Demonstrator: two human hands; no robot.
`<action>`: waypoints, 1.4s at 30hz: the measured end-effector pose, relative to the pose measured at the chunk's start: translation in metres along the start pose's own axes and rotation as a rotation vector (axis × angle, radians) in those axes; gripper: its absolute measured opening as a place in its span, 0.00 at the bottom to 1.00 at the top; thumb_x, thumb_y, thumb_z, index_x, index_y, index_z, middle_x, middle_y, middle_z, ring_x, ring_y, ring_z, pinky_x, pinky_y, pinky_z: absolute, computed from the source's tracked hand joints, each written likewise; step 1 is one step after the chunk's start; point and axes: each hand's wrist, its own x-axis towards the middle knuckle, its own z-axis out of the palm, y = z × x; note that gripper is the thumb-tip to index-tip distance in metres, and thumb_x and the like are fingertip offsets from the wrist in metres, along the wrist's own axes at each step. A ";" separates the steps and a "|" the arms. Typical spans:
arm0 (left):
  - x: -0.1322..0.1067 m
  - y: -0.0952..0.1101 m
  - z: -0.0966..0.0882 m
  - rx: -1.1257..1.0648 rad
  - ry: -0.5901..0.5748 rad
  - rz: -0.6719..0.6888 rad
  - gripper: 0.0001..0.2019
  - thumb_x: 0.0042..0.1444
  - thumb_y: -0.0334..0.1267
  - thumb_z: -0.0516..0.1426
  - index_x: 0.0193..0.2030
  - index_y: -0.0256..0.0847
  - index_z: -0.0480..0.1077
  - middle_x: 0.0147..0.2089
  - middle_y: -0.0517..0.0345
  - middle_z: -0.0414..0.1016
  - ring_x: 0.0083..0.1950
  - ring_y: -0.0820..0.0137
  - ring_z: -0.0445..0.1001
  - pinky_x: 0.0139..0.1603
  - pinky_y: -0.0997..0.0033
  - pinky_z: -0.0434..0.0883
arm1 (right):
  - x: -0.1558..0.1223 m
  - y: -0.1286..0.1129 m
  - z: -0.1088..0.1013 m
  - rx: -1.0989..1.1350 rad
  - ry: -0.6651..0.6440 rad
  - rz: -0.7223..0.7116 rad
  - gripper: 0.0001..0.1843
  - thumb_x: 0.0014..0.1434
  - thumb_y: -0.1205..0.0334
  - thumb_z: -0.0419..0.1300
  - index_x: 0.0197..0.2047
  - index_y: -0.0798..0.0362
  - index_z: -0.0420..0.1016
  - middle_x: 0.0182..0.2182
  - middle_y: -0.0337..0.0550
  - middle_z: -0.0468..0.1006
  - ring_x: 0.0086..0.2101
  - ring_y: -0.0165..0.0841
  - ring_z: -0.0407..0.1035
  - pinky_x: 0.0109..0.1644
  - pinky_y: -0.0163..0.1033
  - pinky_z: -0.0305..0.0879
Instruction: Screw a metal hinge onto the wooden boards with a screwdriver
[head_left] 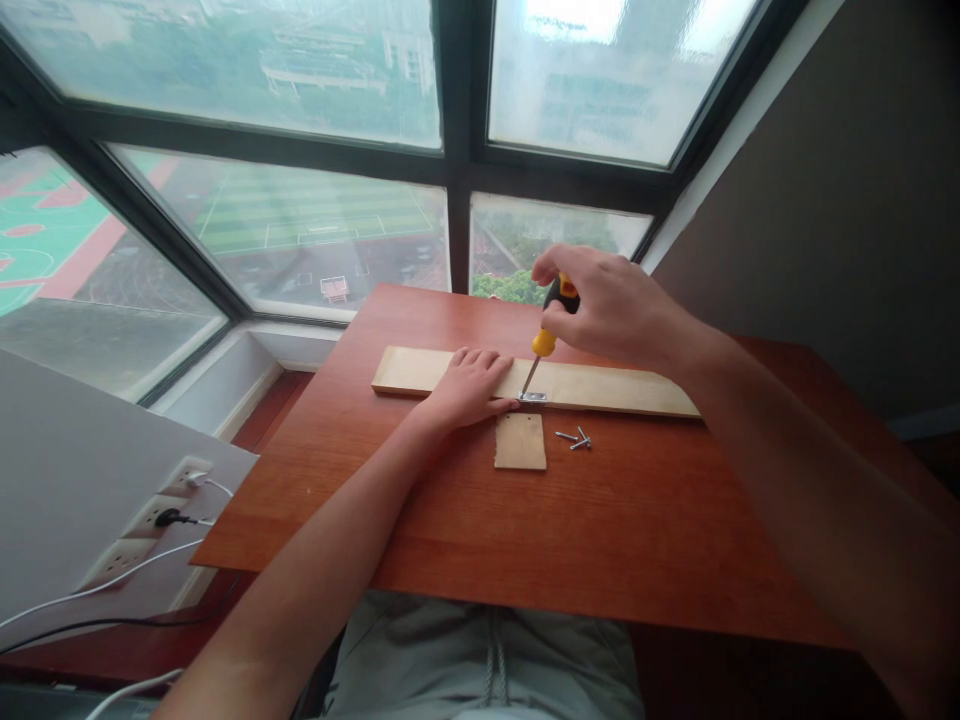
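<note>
A long pale wooden board [600, 385] lies across the table. My left hand [471, 385] rests flat on it, fingers stretched out, thumb by a small metal hinge [533, 398] at the board's near edge. My right hand [600, 300] grips a yellow and black screwdriver [544, 342] from above. The tool leans, with its tip down at the hinge's left end; whether a screw sits under it is too small to tell. Just in front of the hinge lies a small square wooden piece [520, 443] with tiny holes along its far edge.
Several loose screws [580, 439] lie right of the small wooden piece. The brown tabletop [450, 530] ends close to my lap. Windows [322, 220] rise behind it. At the lower left, wall sockets [154, 515] hold plugs with cables.
</note>
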 end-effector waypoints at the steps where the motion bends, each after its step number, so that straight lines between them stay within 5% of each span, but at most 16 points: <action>1: 0.000 0.000 0.000 -0.002 0.000 0.002 0.34 0.59 0.60 0.54 0.66 0.43 0.59 0.61 0.44 0.67 0.60 0.52 0.64 0.63 0.53 0.55 | -0.001 0.001 0.000 0.021 -0.011 -0.020 0.19 0.52 0.66 0.57 0.49 0.52 0.72 0.46 0.47 0.77 0.41 0.39 0.70 0.41 0.41 0.62; 4: 0.000 0.000 -0.001 -0.001 -0.002 0.003 0.33 0.59 0.60 0.54 0.65 0.43 0.59 0.61 0.45 0.67 0.60 0.52 0.64 0.63 0.53 0.55 | -0.002 0.001 0.000 0.036 -0.016 -0.034 0.22 0.52 0.65 0.57 0.52 0.52 0.70 0.49 0.47 0.76 0.42 0.40 0.70 0.41 0.41 0.62; 9: 0.000 0.001 -0.003 -0.007 -0.012 -0.005 0.33 0.59 0.60 0.54 0.66 0.43 0.59 0.62 0.44 0.66 0.61 0.52 0.63 0.63 0.53 0.54 | -0.001 -0.001 0.001 -0.071 0.046 0.063 0.16 0.61 0.51 0.53 0.46 0.50 0.74 0.38 0.45 0.78 0.36 0.39 0.70 0.37 0.42 0.60; 12: 0.000 0.001 -0.002 -0.009 -0.015 -0.007 0.33 0.59 0.60 0.54 0.66 0.43 0.59 0.61 0.44 0.66 0.61 0.52 0.64 0.63 0.53 0.54 | -0.001 -0.001 0.000 -0.065 0.021 0.042 0.13 0.59 0.58 0.54 0.45 0.50 0.74 0.39 0.45 0.78 0.37 0.38 0.70 0.38 0.41 0.61; 18: 0.000 0.001 -0.001 -0.021 -0.009 -0.008 0.33 0.59 0.60 0.54 0.66 0.44 0.59 0.61 0.44 0.66 0.60 0.52 0.63 0.63 0.52 0.54 | -0.003 0.002 -0.003 -0.026 -0.018 -0.005 0.24 0.50 0.66 0.56 0.52 0.52 0.71 0.50 0.47 0.76 0.42 0.40 0.70 0.42 0.42 0.63; 28: 0.000 0.001 -0.003 -0.005 -0.008 -0.001 0.33 0.59 0.60 0.54 0.66 0.43 0.59 0.61 0.44 0.66 0.61 0.52 0.63 0.63 0.54 0.54 | -0.002 -0.002 -0.002 -0.114 0.018 0.050 0.18 0.60 0.48 0.57 0.47 0.51 0.75 0.35 0.45 0.78 0.34 0.39 0.70 0.37 0.42 0.61; 35: 0.000 0.002 -0.003 -0.002 -0.009 0.002 0.34 0.59 0.60 0.54 0.65 0.42 0.59 0.61 0.44 0.67 0.59 0.52 0.64 0.62 0.53 0.55 | -0.002 0.012 0.000 0.331 0.028 -0.003 0.26 0.55 0.60 0.62 0.58 0.50 0.68 0.49 0.45 0.77 0.43 0.37 0.72 0.45 0.42 0.68; 42: 0.000 0.002 -0.002 -0.026 -0.017 -0.017 0.33 0.58 0.60 0.55 0.65 0.44 0.59 0.60 0.45 0.67 0.59 0.52 0.64 0.63 0.53 0.53 | -0.006 0.019 -0.019 0.768 0.109 0.138 0.23 0.57 0.67 0.52 0.57 0.50 0.64 0.49 0.49 0.76 0.49 0.38 0.71 0.48 0.43 0.69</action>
